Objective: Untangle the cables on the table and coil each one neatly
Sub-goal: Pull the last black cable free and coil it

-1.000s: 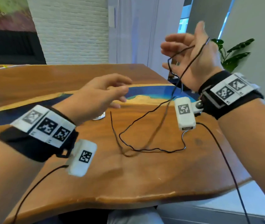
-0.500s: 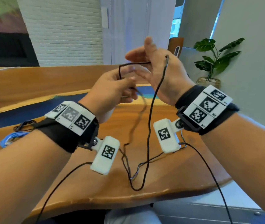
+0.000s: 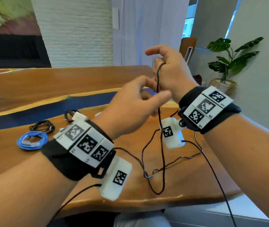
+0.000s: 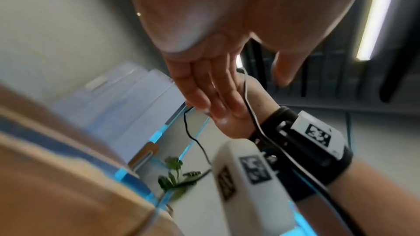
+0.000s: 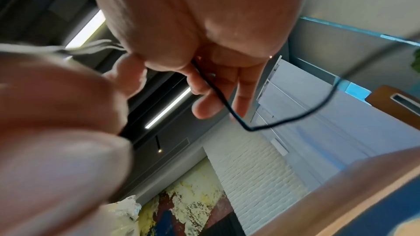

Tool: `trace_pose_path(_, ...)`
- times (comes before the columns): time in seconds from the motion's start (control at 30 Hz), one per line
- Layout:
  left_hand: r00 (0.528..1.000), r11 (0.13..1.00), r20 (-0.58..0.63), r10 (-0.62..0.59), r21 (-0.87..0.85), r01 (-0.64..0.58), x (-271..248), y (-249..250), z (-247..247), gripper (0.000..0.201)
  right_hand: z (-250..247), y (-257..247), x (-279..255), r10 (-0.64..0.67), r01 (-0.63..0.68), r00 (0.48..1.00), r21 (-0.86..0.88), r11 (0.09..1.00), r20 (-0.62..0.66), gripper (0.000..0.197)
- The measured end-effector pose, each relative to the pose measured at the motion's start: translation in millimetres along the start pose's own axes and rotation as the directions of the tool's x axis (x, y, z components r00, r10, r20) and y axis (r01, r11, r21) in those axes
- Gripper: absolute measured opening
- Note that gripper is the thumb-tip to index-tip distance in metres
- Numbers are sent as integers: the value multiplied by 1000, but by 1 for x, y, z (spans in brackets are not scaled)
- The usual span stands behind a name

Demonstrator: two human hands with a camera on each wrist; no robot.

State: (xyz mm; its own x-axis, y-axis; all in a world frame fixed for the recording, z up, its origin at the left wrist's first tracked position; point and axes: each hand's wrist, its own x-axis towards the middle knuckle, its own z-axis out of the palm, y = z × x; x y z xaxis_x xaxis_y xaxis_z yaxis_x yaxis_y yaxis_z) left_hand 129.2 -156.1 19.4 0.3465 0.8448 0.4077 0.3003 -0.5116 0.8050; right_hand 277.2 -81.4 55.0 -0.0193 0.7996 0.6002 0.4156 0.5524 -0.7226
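Observation:
A thin black cable hangs from my raised right hand, passing over the web by the thumb and dropping in a long loop onto the wooden table. In the right wrist view the cable comes out under the thumb and crosses the loosely curled fingers of the right hand. My left hand is against the heel of the right hand. In the left wrist view its fingers lie straight on the right palm, thumb apart, and the cable runs down between them.
On the table's left lie a coiled blue cable, a coiled black cable and a small black coil with a white block. Wrist-camera leads trail over the near table edge. A potted plant stands beyond the right corner.
My left hand slid down from the top of the right hand to its heel and its pinch loosened. The right hand's fingers curled in. The hanging loop sits nearer the table edge.

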Motion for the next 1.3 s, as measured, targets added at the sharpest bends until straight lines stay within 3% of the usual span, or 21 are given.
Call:
trace_pose_path(0.07, 991, 989, 119, -52, -130, 68, 1, -6, -4, 13, -3, 2, 4, -43, 43, 999, -134, 990, 1, 34)
trace_pose_path(0.17, 980, 948, 125, -155, -259, 183, -1, -23, -34, 22, -26, 17, 2, 7, 29, 996, -383, 923, 92, 36)
trace_pose_path(0.23, 969, 960, 144, -200, -170, 223, -6, -37, -56, 21, -42, 31, -2, 93, -21, 989, -502, 865, 119, 36)
trace_pose_path(0.33, 921, 952, 243, -304, 118, 283, -26, -59, -78, 21, -62, 48, -5, 180, -104, 982, -621, 777, 61, 36)
trace_pose_path(0.4, 893, 936, 282, -351, 134, 326, -42, -68, -87, 23, -80, 57, -6, 252, -202, 968, -641, 741, -13, 37)
trace_pose_path(0.43, 899, 933, 251, -360, 108, 344, -47, -71, -91, 25, -88, 62, -5, 294, -249, 955, -638, 729, -37, 35)
trace_pose_path(0.5, 939, 938, 72, -336, 108, 328, -50, -72, -103, 30, -96, 66, -7, 406, -294, 914, -687, 665, 2, 19)
trace_pose_path(0.53, 955, 943, -30, -295, 154, 296, -49, -70, -109, 32, -92, 65, -8, 462, -257, 884, -746, 614, 76, 33)
trace_pose_path(0.57, 964, 941, -108, -242, 215, 260, -46, -66, -112, 32, -85, 62, -10, 486, -180, 858, -790, 586, 165, 64)
trace_pose_path(0.6, 969, 933, -151, -195, 277, 231, -43, -60, -113, 32, -73, 53, -14, 467, -89, 846, -795, 600, 257, 89)
trace_pose_path(0.67, 975, 885, -155, -163, 413, 213, -33, -45, -104, 31, -41, 24, -23, 295, 108, 855, -704, 702, 426, 111)
trace_pose_path(0.73, 982, 816, -113, -149, 547, 186, -22, -33, -87, 28, -3, -6, -36, 133, 242, 819, -546, 802, 558, 106)
trace_pose_path(0.8, 993, 800, -81, -85, 589, 116, -15, -29, -71, 25, 32, -29, -47, 119, 184, 737, -367, 912, 665, 83)
trace_pose_path(0.83, 995, 815, -89, -54, 571, 96, -13, -31, -69, 25, 43, -29, -49, 111, 129, 727, -293, 947, 678, 66)
trace_pose_path(0.87, 992, 839, -113, -53, 534, 105, -12, -34, -72, 27, 47, -28, -48, 86, 102, 759, -248, 963, 646, 47)
trace_pose_path(0.93, 979, 877, -170, -116, 445, 181, -17, -46, -88, 38, 35, -19, -40, 27, 102, 872, -235, 967, 489, 22)
trace_pose_path(1.0, 962, 907, -198, -186, 340, 246, -28, -64, -108, 49, 12, -5, -32, 77, -21, 925, -153, 988, 371, 23)
trace_pose_path(1.07, 963, 954, -169, -210, 179, 239, -35, -75, -117, 54, -3, 7, -32, 153, -136, 917, -74, 988, 369, 32)
trace_pose_path(1.13, 971, 979, -141, -193, -85, 183, -36, -75, -114, 45, -4, 12, -35, 170, -115, 906, -162, 980, 389, 36)
trace_pose_path(1.2, 977, 918, -131, -170, -381, 109, -33, -67, -109, 36, 0, 15, -38, 167, -65, 913, -271, 960, 372, 35)
trace_pose_path(1.3, 974, 810, -170, -152, -586, 24, -26, -51, -110, 35, 1, 32, -34, 195, -69, 921, -352, 934, 337, 36)
